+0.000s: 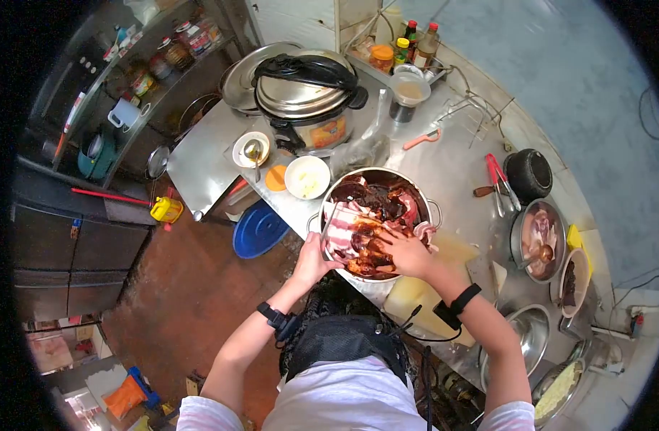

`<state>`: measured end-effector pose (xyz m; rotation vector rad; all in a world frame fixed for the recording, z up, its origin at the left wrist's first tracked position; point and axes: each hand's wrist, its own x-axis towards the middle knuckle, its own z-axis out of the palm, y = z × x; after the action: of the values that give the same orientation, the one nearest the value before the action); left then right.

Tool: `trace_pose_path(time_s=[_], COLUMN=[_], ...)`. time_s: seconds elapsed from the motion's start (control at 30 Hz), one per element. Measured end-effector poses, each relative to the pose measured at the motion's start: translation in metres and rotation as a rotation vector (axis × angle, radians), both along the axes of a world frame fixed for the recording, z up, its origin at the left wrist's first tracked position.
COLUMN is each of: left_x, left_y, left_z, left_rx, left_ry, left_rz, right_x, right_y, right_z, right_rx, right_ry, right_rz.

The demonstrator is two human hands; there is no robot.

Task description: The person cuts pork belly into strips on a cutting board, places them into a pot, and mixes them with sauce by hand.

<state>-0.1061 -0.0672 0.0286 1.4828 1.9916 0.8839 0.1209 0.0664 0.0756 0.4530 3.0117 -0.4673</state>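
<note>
bright even daylight, glare on the steel counter (455,154), strong fisheye warp, black vignette corners, edges perhaps slightly soft

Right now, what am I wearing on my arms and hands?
Your left hand and right hand are ungloved. A black watch-like band sits on the left wrist; the right wrist has a black band plus a small black unit with a cable. Short white sleeves.

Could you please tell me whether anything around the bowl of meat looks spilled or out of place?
Little stands out. By the right hand, one pale meat slice seems to drape over the bowl rim. The left hand grips the near rim; no spill shows.
</note>
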Motion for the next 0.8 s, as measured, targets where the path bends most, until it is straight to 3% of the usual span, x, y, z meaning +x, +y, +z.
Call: trace_pose_path(time_s=[0.03, 0.2, 0.4, 0.47, 0.53, 0.7, 0.8], left_x=[0.0, -0.001, 0.0, 0.001, 0.0, 0.002, 0.001], left_y=[0.0, 0.0, 0.002, 0.003, 0.003, 0.004, 0.005], left_z=[0.001, 0.005, 0.015, 0.02, 0.016, 0.015, 0.022], left_rx=[-0.009, -0.035, 0.053, -0.168, -0.16, -0.118, -0.125], left_ry=[-0.019, -0.033, -0.038, -0.067, -0.076, -0.119, -0.106], left_rz=[0.003, -0.001, -0.008, 0.023, 0.019, 0.021, 0.016], right_x=[-0.005, -0.022, -0.03, -0.031, -0.033, -0.032, -0.03], right_y=[0.0, -0.007, -0.01, -0.01, -0.01, -0.004, 0.005], right_z=[-0.001, -0.01, -0.014, -0.023, -0.03, -0.045, -0.037], right_rx=[0.053, 0.035, 0.005, 0.021, 0.036, -0.048, -0.048], right_ry=[-0.113, -0.126, -0.333, -0.343, -0.367, -0.301, -0.064], right_rz=[0.027, 0.033, 0.014, 0.03, -0.013, -0.106, -0.138])
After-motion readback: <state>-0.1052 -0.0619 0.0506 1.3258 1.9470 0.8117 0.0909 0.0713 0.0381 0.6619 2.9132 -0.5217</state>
